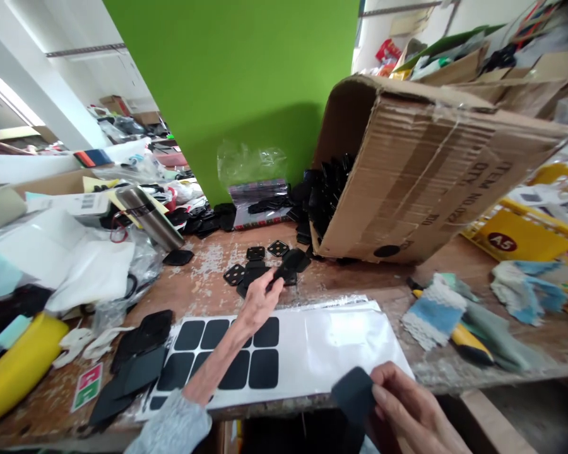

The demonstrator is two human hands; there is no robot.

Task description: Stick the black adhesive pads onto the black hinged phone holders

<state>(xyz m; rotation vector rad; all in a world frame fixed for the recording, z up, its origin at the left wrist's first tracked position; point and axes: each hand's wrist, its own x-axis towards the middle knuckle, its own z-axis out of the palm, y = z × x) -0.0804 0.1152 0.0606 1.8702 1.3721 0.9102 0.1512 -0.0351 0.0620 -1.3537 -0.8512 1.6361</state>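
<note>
My left hand (260,301) reaches forward over the white backing sheet (341,343) and pinches one of the black square plastic plates (284,270) lying in a small heap on the wooden bench. Close to the bench's front edge, my right hand (409,407) holds a black rounded-square pad (355,394) between thumb and fingers. The white sheet carries several more black pads (264,369) on its left half; its right half is bare.
A large cardboard box (435,183) lies tipped on its side, spilling black plates (326,189). Peeled black pads (137,366) pile at the left. Steel flask (151,217), plastic bags and papers crowd the left; work gloves (459,315) and yellow crate (520,236) sit right.
</note>
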